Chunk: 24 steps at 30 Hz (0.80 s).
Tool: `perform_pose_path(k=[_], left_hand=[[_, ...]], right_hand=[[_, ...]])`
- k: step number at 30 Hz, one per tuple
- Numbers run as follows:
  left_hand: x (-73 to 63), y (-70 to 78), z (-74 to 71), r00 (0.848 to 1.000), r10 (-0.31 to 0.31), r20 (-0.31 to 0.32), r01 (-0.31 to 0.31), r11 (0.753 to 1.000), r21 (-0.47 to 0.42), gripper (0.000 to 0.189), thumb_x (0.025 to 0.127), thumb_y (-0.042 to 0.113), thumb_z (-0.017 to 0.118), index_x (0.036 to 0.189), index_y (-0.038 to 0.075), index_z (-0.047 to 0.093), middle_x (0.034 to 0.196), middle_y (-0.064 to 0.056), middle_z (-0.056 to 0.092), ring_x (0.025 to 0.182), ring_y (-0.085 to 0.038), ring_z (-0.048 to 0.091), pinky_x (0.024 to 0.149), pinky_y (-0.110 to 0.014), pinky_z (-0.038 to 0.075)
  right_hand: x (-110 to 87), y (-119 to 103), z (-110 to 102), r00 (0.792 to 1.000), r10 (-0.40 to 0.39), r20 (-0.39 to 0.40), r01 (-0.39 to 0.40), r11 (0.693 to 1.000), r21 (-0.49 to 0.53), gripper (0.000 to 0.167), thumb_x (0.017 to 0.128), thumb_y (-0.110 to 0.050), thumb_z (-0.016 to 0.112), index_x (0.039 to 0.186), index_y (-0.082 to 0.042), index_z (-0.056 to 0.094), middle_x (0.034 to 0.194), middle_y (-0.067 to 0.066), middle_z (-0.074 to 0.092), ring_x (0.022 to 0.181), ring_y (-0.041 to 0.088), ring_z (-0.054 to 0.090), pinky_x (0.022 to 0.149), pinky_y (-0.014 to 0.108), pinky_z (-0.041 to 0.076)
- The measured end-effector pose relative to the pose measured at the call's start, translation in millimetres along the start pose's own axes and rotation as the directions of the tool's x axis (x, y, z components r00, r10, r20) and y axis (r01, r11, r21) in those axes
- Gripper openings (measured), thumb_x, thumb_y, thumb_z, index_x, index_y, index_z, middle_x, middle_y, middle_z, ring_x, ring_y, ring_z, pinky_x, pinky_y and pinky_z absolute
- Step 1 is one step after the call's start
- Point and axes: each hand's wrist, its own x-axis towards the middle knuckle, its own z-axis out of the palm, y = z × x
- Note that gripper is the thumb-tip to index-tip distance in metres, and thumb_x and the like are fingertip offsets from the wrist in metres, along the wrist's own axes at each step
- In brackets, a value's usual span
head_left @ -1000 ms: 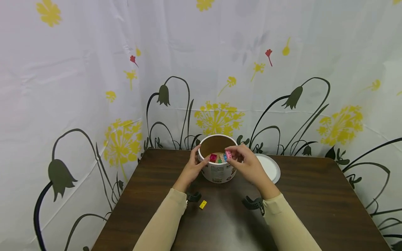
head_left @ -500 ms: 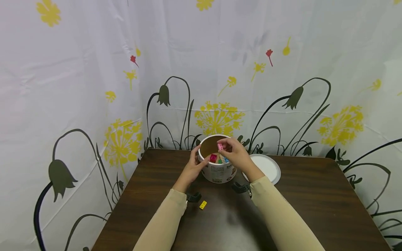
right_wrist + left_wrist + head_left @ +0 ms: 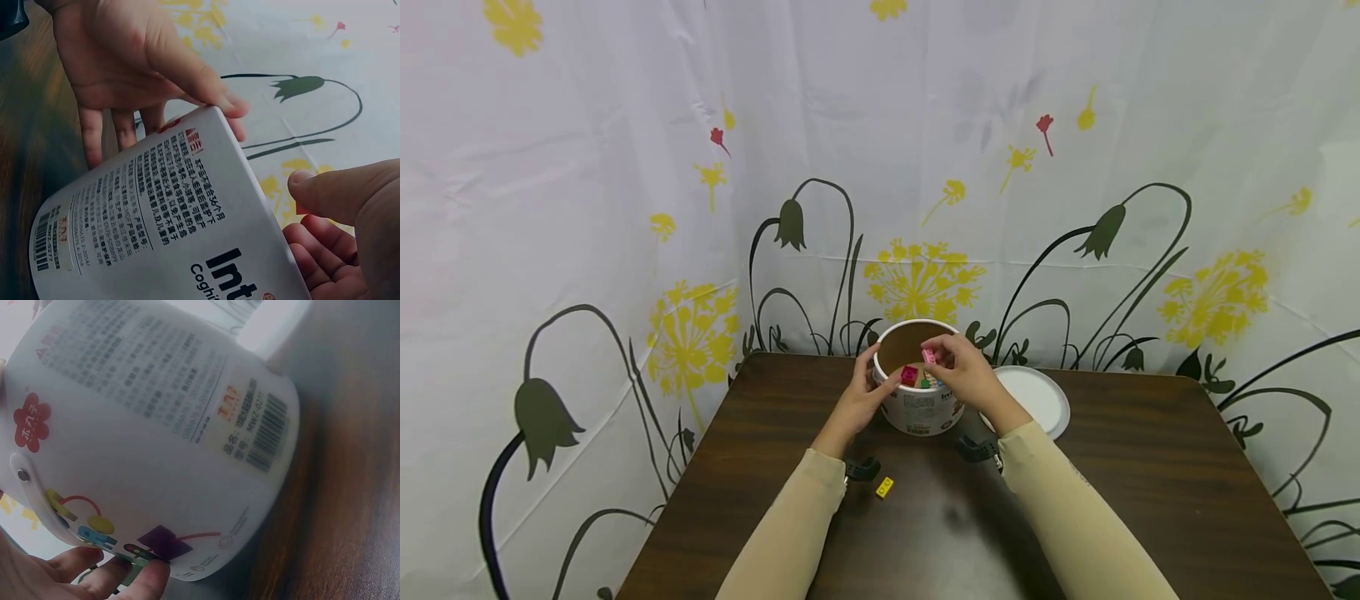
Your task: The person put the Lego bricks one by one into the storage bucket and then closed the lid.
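A white printed bucket (image 3: 921, 414) stands upright at the far side of the table. My left hand (image 3: 856, 404) grips its left side, thumb at the rim and fingers along the outer wall (image 3: 125, 569). Over the bucket's opening, my right hand (image 3: 966, 375) pinches a pink toy brick (image 3: 928, 356) between thumb and fingers. In the right wrist view only a reddish bit of the brick (image 3: 302, 208) shows beside the right thumb. Inside the bucket lie a red brick (image 3: 909, 376) and several smaller coloured pieces, partly hidden by the right hand.
A yellow brick (image 3: 884, 487) lies on the brown wooden table (image 3: 1150, 467), near the left wrist strap. The round white lid (image 3: 1041, 400) rests right of the bucket, partly behind the right hand. A flower-printed curtain (image 3: 925, 167) hangs behind the table.
My right hand has moved left from the bucket's right rim to over its opening, carrying the pink brick, then dipped slightly. The left hand stays on the bucket.
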Motion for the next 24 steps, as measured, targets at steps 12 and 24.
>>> perform_pose_path(k=[12,24], left_hand=[[-0.6,1.0,-0.6,1.000,-0.012,-0.005,0.012,1.000,0.029,0.082,0.108,0.042,0.069,0.171,0.043,0.017,0.169,-0.027,0.042,0.159,-0.046,0.042,0.126,-0.067,0.035],[0.3,0.6,-0.5,1.000,0.003,0.001,-0.003,1.000,0.019,0.083,0.107,0.041,0.070,0.171,0.042,0.017,0.167,-0.026,0.044,0.158,-0.045,0.043,0.126,-0.065,0.037]], right_hand=[[3.4,-0.1,-3.6,0.999,0.012,0.035,-0.011,1.000,-0.021,0.035,0.102,-0.007,0.076,0.136,-0.007,0.067,0.110,0.014,0.060,0.092,0.021,0.059,0.083,0.036,0.053],[0.1,0.6,-3.6,0.999,0.004,0.038,-0.004,1.000,-0.018,0.033,0.103,-0.007,0.075,0.135,-0.009,0.067,0.112,0.016,0.059,0.091,0.020,0.058,0.079,0.033,0.052]])
